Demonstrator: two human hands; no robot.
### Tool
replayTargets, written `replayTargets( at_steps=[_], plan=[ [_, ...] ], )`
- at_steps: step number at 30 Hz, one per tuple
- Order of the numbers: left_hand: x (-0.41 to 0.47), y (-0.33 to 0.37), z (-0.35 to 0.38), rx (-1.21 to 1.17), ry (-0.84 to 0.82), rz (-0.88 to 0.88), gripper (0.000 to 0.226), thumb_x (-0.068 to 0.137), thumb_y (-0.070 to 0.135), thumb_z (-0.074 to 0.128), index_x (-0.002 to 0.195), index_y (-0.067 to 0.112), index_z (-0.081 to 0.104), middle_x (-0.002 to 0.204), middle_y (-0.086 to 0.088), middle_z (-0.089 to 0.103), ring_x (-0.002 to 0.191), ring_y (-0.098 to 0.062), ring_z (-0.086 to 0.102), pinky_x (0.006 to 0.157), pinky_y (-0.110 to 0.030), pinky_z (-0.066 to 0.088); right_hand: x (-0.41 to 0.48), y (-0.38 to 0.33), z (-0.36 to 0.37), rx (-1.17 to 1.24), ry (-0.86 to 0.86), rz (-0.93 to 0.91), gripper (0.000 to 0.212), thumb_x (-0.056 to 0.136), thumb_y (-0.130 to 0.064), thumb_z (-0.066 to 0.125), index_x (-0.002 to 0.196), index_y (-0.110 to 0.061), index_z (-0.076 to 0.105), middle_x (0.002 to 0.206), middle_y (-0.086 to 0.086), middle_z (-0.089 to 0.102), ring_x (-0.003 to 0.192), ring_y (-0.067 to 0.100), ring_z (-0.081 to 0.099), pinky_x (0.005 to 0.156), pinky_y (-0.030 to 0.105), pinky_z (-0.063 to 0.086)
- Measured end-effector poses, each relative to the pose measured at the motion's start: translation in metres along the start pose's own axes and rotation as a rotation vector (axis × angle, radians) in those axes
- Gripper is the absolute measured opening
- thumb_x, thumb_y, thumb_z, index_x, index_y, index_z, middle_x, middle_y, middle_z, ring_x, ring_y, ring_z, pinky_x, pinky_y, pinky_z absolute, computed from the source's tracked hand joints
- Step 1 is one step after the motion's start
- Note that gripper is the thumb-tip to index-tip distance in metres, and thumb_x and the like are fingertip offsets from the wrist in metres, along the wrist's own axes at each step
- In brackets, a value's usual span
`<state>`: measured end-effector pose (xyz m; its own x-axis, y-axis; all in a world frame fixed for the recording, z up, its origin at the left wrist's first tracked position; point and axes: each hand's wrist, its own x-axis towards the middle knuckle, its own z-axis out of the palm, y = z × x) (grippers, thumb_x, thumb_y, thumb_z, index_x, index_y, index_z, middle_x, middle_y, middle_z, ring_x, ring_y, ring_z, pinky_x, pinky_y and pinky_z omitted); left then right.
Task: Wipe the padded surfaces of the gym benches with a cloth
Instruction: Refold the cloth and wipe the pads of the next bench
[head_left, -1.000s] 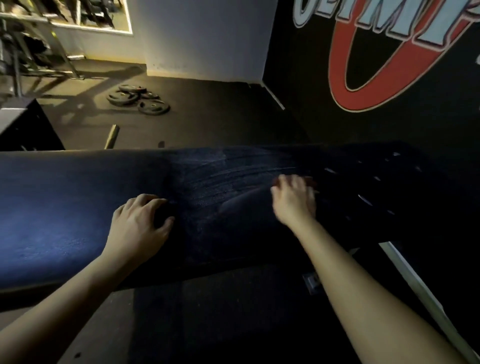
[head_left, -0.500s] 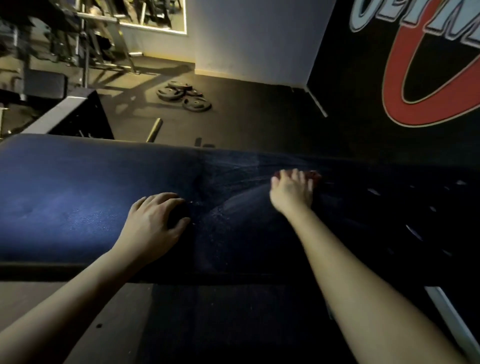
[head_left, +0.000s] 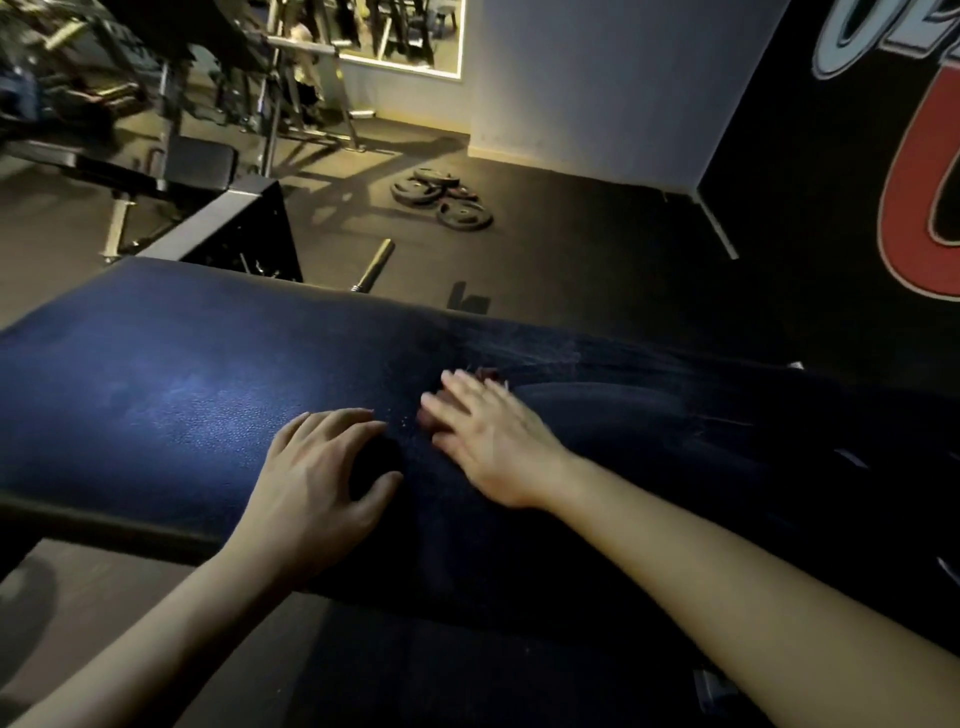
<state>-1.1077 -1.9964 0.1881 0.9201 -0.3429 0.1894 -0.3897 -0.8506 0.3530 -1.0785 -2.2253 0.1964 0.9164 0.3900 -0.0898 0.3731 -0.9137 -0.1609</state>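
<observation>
Across the dark blue bench pad (head_left: 156, 389) your right hand (head_left: 488, 441) had slid left, ending just beside your left hand (head_left: 322, 467).
Left rested empty, fingers loosely arched; right pressed straight fingers on a reddish cloth (head_left: 485, 373), mostly hidden beneath.

Dim room, warm light on the far floor (head_left: 545, 260). Bluish sheen on bench pad (head_left: 171, 410), left half — right half falls near black. Motion blur on the right hand (head_left: 488, 441). Long equipment shadows. Wide-angle bowing at edges.
</observation>
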Motion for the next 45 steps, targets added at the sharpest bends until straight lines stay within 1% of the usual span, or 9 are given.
replayTargets(
  at_steps=[3, 9, 13, 16, 19, 21, 28, 34, 45],
  plan=[
    [-0.005, -0.002, 0.002, 0.053, 0.009, -0.04, 0.067, 0.082, 0.063, 0.045, 0.127, 0.02, 0.069, 0.135, 0.001, 0.064, 0.127, -0.023, 0.057, 0.112, -0.04, 0.03, 0.068, 0.024, -0.012, 0.003, 0.003, 0.148, 0.055, 0.109, -0.044, 0.031, 0.161, -0.029, 0.023, 0.171, 0.007, 0.005, 0.157, 0.022, 0.001, 0.125, 0.04, 0.002],
    [-0.035, -0.006, -0.002, 0.041, 0.08, -0.087, 0.059, 0.083, 0.06, 0.05, 0.121, 0.021, 0.072, 0.13, 0.003, 0.066, 0.122, -0.022, 0.059, 0.109, -0.04, 0.036, 0.139, 0.021, -0.023, -0.074, 0.092, 0.386, 0.044, 0.108, -0.04, 0.034, 0.138, -0.017, 0.056, 0.148, 0.013, 0.047, 0.139, 0.03, 0.04, 0.118, 0.045, 0.027],
    [-0.05, -0.017, -0.005, 0.02, 0.091, -0.095, 0.057, 0.084, 0.06, 0.051, 0.12, 0.022, 0.073, 0.128, 0.005, 0.066, 0.121, -0.021, 0.06, 0.107, -0.041, 0.041, 0.11, 0.022, -0.032, -0.015, 0.346, 0.322, 0.044, 0.109, -0.035, 0.035, 0.146, -0.016, 0.048, 0.161, 0.014, 0.034, 0.15, 0.029, 0.027, 0.124, 0.048, 0.018],
    [-0.05, -0.015, -0.003, 0.005, 0.107, -0.08, 0.052, 0.083, 0.058, 0.054, 0.116, 0.023, 0.074, 0.122, 0.006, 0.067, 0.116, -0.02, 0.061, 0.104, -0.037, 0.04, 0.095, 0.023, -0.044, 0.101, 0.537, 0.374, 0.045, 0.109, -0.034, 0.037, 0.147, -0.013, 0.048, 0.156, 0.015, 0.042, 0.144, 0.03, 0.038, 0.12, 0.043, 0.027],
    [-0.05, -0.011, -0.004, -0.032, 0.11, -0.071, 0.047, 0.083, 0.056, 0.055, 0.111, 0.023, 0.074, 0.115, 0.009, 0.067, 0.109, -0.018, 0.063, 0.099, -0.039, 0.045, 0.077, -0.009, -0.026, 0.348, 0.288, 0.265, 0.042, 0.108, -0.036, 0.043, 0.143, -0.016, 0.056, 0.147, 0.012, 0.054, 0.134, 0.031, 0.05, 0.111, 0.038, 0.039],
    [-0.052, -0.012, -0.005, -0.06, 0.123, -0.064, 0.046, 0.083, 0.055, 0.053, 0.109, 0.024, 0.075, 0.112, 0.011, 0.068, 0.106, -0.016, 0.062, 0.096, -0.038, 0.046, 0.057, -0.035, -0.007, 0.276, 0.109, 0.122, 0.042, 0.108, -0.035, 0.043, 0.144, -0.018, 0.055, 0.157, 0.01, 0.044, 0.145, 0.028, 0.039, 0.12, 0.037, 0.028],
    [-0.049, -0.02, -0.009, -0.141, 0.24, -0.092, 0.032, 0.081, 0.044, 0.053, 0.091, 0.023, 0.075, 0.094, 0.01, 0.07, 0.09, -0.019, 0.064, 0.083, -0.033, 0.045, -0.053, -0.074, 0.005, 0.112, 0.008, -0.148, 0.059, 0.103, -0.054, 0.041, 0.155, -0.025, 0.04, 0.168, 0.003, 0.022, 0.155, 0.015, 0.014, 0.127, 0.035, 0.008],
    [-0.038, -0.015, -0.003, -0.174, 0.214, -0.078, 0.021, 0.08, 0.037, 0.058, 0.087, 0.024, 0.074, 0.088, 0.009, 0.068, 0.083, -0.02, 0.063, 0.078, -0.04, 0.051, -0.02, -0.092, 0.025, -0.058, 0.007, 0.024, 0.067, 0.106, -0.056, 0.021, 0.163, -0.024, 0.006, 0.17, 0.012, -0.003, 0.157, 0.023, -0.007, 0.127, 0.045, -0.002],
    [-0.021, 0.0, 0.008, -0.075, 0.179, -0.037, 0.024, 0.083, 0.041, 0.058, 0.091, 0.026, 0.075, 0.097, 0.01, 0.068, 0.092, -0.02, 0.061, 0.084, -0.039, 0.047, 0.076, 0.048, -0.006, -0.03, 0.03, 0.449, 0.068, 0.105, -0.06, 0.019, 0.162, -0.025, 0.016, 0.171, 0.009, 0.006, 0.157, 0.025, 0.006, 0.126, 0.044, 0.005]
  ],
)
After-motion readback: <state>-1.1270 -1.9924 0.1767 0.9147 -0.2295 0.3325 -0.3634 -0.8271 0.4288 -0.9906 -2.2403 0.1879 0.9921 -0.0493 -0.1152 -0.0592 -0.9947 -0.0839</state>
